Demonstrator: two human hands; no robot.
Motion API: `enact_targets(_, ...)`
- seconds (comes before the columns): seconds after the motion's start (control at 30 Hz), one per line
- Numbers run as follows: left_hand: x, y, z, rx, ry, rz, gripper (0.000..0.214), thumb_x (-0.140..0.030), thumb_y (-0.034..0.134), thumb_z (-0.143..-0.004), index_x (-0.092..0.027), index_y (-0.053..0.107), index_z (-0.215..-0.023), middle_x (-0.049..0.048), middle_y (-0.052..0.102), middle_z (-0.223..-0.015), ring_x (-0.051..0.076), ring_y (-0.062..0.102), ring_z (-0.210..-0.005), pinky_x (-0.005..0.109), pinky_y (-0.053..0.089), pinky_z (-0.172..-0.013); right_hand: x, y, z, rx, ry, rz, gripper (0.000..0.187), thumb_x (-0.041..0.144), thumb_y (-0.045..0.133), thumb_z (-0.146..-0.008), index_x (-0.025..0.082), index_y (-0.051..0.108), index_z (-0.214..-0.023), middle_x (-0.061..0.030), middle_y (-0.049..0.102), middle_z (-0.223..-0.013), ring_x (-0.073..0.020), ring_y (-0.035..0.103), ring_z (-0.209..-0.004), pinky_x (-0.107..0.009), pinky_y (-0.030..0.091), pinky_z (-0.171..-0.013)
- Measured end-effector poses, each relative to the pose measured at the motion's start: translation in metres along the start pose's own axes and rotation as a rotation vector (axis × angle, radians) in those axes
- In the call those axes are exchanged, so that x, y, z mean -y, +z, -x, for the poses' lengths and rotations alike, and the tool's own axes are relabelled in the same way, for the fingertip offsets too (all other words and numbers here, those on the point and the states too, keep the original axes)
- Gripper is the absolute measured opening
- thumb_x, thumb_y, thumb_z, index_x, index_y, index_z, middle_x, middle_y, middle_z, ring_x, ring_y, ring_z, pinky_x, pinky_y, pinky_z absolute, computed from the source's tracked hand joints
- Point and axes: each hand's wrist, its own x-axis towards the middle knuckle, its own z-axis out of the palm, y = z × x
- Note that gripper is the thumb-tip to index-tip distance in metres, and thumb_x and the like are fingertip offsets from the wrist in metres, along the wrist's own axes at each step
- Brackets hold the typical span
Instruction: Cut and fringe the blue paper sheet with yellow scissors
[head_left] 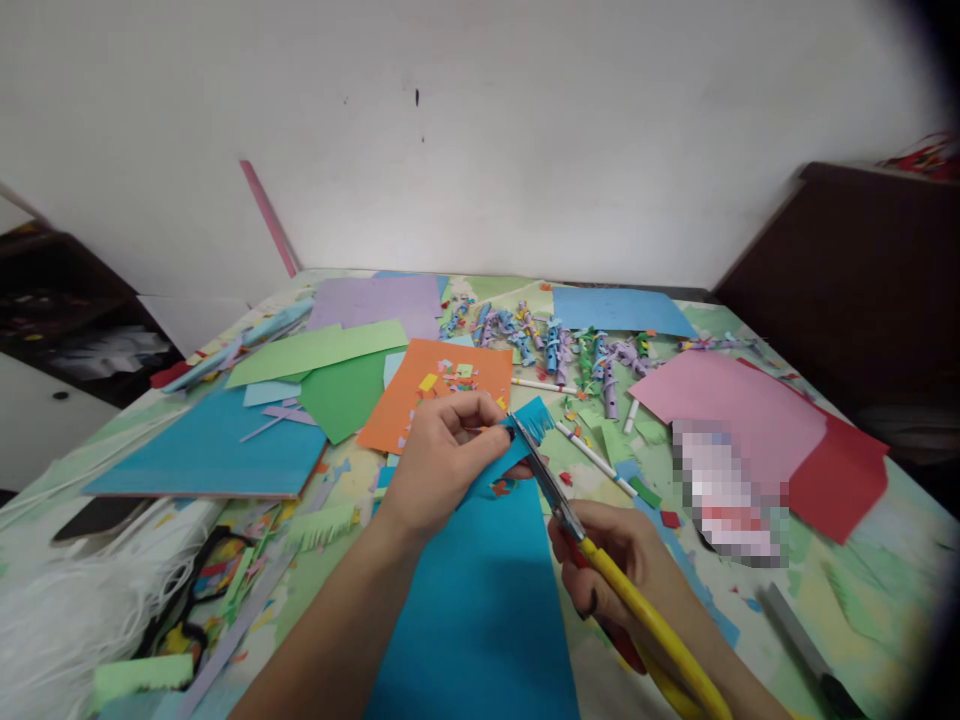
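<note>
Pinched in my left hand (pixel 454 455) is a blue paper strip (pixel 534 418) with a fringe of thin cuts along its upper edge. My right hand (pixel 611 560) grips a pair of scissors (pixel 637 605) with yellow and red handles. Their metal blades lie against the strip, close to the left thumb, and I cannot tell how far apart they stand. Beneath both hands a large blue sheet (pixel 480 610) lies on the table. An orange sheet (pixel 390 405) with small paper scraps on it is just beyond my left hand.
Several rolled paper pieces (pixel 553 345) stand at the back. Pink paper (pixel 697 385), red paper (pixel 840 490) and a cutter knife (pixel 814 650) lie at right. To the left are green paper (pixel 345 395), a blue pad (pixel 195 450), black-framed glasses (pixel 206 575) and white yarn (pixel 97 610).
</note>
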Motion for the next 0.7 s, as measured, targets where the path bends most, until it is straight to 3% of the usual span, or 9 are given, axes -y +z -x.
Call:
enact_targets(0.27, -0.0027, 0.0012, 0.0006, -0.011, 0.008, 0.009, 0.014, -0.021, 0.067, -0.063, -0.016, 0.055, -0.059, -0.0015, 0.064, -0.052, 0.013, 0.062, -0.043, 0.019, 0.049, -0.042, -0.0086, -0.0054, 0.0008, 0.099, -0.053, 0.007, 0.063, 0.077, 0.067, -0.062, 0.017, 0.055, -0.077, 0.0010, 0.055, -0.052, -0.0060, 0.036, -0.035, -0.018, 0.023, -0.033)
enact_targets(0.5, -0.0011, 0.0020, -0.0005, -0.016, 0.030, 0.003, 0.013, -0.020, 0.067, -0.061, -0.016, 0.055, -0.058, -0.0038, 0.061, -0.050, 0.009, 0.059, -0.042, 0.016, 0.045, -0.039, -0.0085, -0.0071, -0.0010, 0.088, -0.060, -0.017, 0.062, 0.072, 0.074, -0.060, 0.015, 0.054, -0.074, 0.0033, 0.048, -0.052, -0.0072, 0.035, -0.048, -0.019, 0.023, -0.042)
enact_targets(0.7, -0.0006, 0.0008, -0.0005, -0.009, 0.013, 0.003, 0.014, -0.021, 0.067, -0.062, -0.015, 0.055, -0.059, -0.0033, 0.061, -0.051, 0.011, 0.060, -0.043, 0.018, 0.046, -0.040, -0.0069, -0.0050, -0.0008, 0.071, -0.030, -0.039, 0.058, 0.066, 0.079, -0.059, 0.016, 0.053, -0.072, 0.0053, 0.044, -0.052, -0.0057, 0.032, -0.046, -0.016, 0.022, -0.038)
